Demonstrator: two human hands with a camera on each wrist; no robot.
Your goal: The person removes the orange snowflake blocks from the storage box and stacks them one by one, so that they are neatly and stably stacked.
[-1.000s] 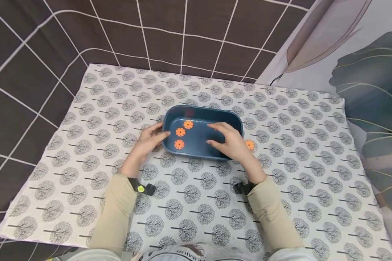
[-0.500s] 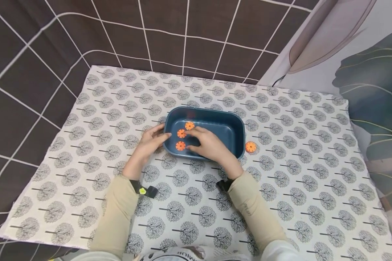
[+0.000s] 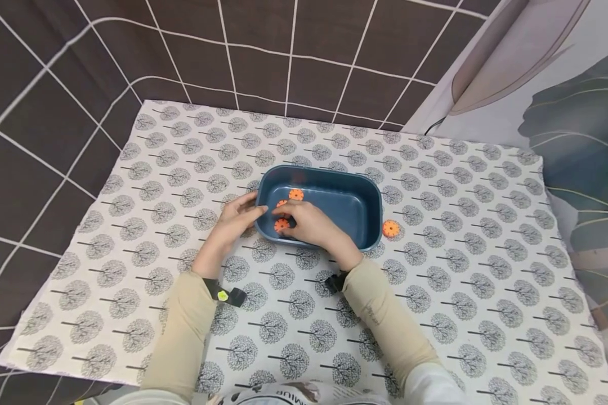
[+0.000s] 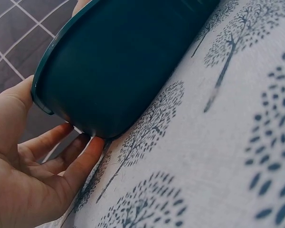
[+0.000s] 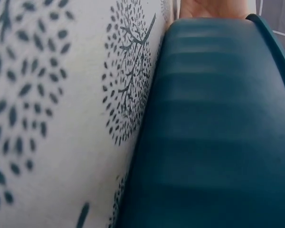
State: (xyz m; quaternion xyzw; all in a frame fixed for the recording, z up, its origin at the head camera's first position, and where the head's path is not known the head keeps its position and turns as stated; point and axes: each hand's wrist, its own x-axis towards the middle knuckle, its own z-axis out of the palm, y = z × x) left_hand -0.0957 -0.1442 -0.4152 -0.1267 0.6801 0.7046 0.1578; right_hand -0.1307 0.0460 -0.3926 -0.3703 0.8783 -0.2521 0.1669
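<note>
Head view: blue tub (image 3: 342,209), long axis left-right; left fingers (image 3: 255,214) grip its end; right fingers (image 3: 290,208) parted inside.

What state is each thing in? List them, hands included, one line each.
Bin, upright, open-topped
Cloth, spread under the bin
Far disc, flat in the bin
Middle disc, in the bin, partly hidden
Near disc, flat in the bin
Outer disc, flat on the cloth
Left hand, holding the bin's left end
Right hand, inside the bin, grip unclear
</note>
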